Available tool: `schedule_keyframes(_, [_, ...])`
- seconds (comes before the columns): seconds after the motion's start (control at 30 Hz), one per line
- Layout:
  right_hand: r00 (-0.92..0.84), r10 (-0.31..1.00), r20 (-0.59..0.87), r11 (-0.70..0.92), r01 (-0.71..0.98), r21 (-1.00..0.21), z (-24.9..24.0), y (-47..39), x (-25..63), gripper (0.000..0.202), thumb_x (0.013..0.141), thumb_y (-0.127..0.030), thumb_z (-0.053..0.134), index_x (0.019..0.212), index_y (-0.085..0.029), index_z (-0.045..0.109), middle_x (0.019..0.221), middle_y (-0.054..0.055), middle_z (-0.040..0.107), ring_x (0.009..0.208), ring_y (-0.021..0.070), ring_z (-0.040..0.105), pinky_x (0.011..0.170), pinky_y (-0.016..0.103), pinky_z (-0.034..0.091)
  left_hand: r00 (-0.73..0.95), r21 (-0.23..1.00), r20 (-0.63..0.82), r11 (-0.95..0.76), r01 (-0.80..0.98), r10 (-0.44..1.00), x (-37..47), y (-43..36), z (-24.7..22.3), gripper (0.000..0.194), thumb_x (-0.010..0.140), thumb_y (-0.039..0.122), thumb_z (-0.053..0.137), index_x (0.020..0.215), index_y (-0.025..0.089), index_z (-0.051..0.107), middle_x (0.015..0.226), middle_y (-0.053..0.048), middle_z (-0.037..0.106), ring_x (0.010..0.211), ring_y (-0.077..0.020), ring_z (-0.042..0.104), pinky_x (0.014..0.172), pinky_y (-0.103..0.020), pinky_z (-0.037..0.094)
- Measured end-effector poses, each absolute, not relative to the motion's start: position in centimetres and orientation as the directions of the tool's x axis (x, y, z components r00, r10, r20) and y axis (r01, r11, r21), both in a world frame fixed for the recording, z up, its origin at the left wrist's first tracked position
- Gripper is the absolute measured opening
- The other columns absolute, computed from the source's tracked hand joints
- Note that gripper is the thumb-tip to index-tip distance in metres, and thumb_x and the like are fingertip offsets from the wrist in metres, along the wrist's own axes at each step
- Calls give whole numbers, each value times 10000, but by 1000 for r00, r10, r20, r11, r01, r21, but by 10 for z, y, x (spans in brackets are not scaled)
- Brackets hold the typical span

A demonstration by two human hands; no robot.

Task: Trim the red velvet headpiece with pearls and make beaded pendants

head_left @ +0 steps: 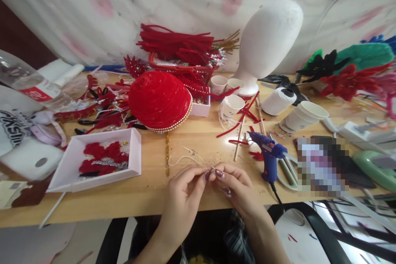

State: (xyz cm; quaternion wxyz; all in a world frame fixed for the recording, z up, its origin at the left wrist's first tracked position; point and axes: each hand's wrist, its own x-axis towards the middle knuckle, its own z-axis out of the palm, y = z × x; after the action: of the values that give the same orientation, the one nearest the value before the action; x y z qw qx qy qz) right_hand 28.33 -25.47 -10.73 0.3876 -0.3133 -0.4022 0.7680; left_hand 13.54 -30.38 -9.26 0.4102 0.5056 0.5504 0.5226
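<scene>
My left hand [188, 192] and my right hand [237, 187] meet above the front of the table, fingertips pressed together in a pinch. A thin white thread [185, 157] runs out from between them, curving leftward over the wood in a loose loop. What sits right at the fingertips is too small and covered to make out. Beyond my hands stands a red domed headpiece [159, 100] wound in velvety strips, with a pearl and gold beaded edge. A gold strand [167, 154] hangs from it onto the table.
At left lies a white box [134, 161] of red pieces and beads. A blue glue gun [268, 154] stands close on my right. Behind are paper cups [232, 106], a thread spool [277, 102], a white foam head [270, 41] and a red basket [204, 75] of red stems.
</scene>
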Motion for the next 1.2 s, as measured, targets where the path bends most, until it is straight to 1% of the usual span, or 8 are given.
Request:
schedule_keyframes(0.3, [-542, 830, -132, -296, -228, -928, -109, -260, 285, 263, 953, -424, 649, 876, -189, 739, 633, -37, 481, 558, 92, 302, 545, 254, 224, -113, 886, 305, -238, 399, 945, 125, -305, -92, 189, 919, 103, 567, 923, 202, 728, 907, -31, 781, 809, -139, 726, 752, -211, 562])
schedule_keyframes(0.5, [-500, 848, -175, -297, -177, -938, -108, -261, 284, 297, 946, -455, 648, 844, -180, 696, 665, -36, 478, 577, 97, 304, 559, 255, 230, -60, 799, 393, -309, 517, 918, 125, -303, -101, 165, 929, 84, 505, 942, 191, 629, 874, -18, 715, 820, -131, 689, 757, -215, 530])
schedule_keyframes(0.63, [-474, 863, -174, -295, -194, -936, -107, -261, 283, 327, 943, -469, 643, 800, -175, 648, 609, -57, 406, 553, 98, 273, 546, 259, 216, -45, 865, 278, -230, 446, 959, 124, -303, -104, 133, 924, 113, 493, 926, 210, 583, 873, -8, 657, 835, -140, 647, 767, -235, 507])
schedule_keyframes(0.87, [-467, 870, -159, -272, -185, -944, -104, -261, 278, 334, 945, -459, 625, 771, -176, 604, 624, -51, 434, 553, 99, 291, 550, 262, 229, 38, 997, -36, 33, 75, 999, 132, -305, -91, 199, 1020, 287, 358, 886, 235, 495, 908, -11, 557, 889, -164, 567, 842, -287, 474])
schedule_keyframes(0.93, [-457, 874, -164, -268, -173, -948, -104, -262, 277, 337, 951, -464, 611, 770, -180, 593, 640, -48, 444, 558, 101, 299, 549, 261, 234, 30, 996, -85, 84, 39, 996, 136, -304, -91, 217, 1023, 308, 345, 878, 237, 490, 873, -8, 544, 858, -169, 559, 819, -292, 481])
schedule_keyframes(1.0, [-433, 887, -163, -239, -128, -962, -102, -264, 278, 342, 962, -471, 590, 776, -184, 588, 644, -48, 434, 569, 107, 312, 552, 260, 243, 12, 995, -63, 62, 80, 998, 137, -303, -93, 220, 1022, 311, 344, 872, 240, 486, 860, -9, 537, 843, -172, 558, 809, -300, 485])
schedule_keyframes(1.1, [-402, 903, -149, -169, -14, -986, -97, -266, 281, 350, 974, -491, 557, 801, -188, 593, 652, -46, 424, 584, 117, 336, 555, 260, 260, -7, 957, 76, -71, 281, 997, 132, -302, -97, 174, 1009, 284, 396, 897, 238, 522, 1072, -54, 559, 1090, -205, 558, 963, -357, 452])
schedule_keyframes(1.2, [-401, 907, -130, -109, 73, -991, -91, -267, 284, 355, 992, -495, 516, 820, -195, 599, 669, -38, 440, 600, 126, 368, 566, 259, 287, 47, 885, 182, -185, 427, 982, 124, -301, -100, 120, 994, 223, 436, 961, 248, 548, 1316, -74, 520, 1336, -234, 445, 1107, -429, 358])
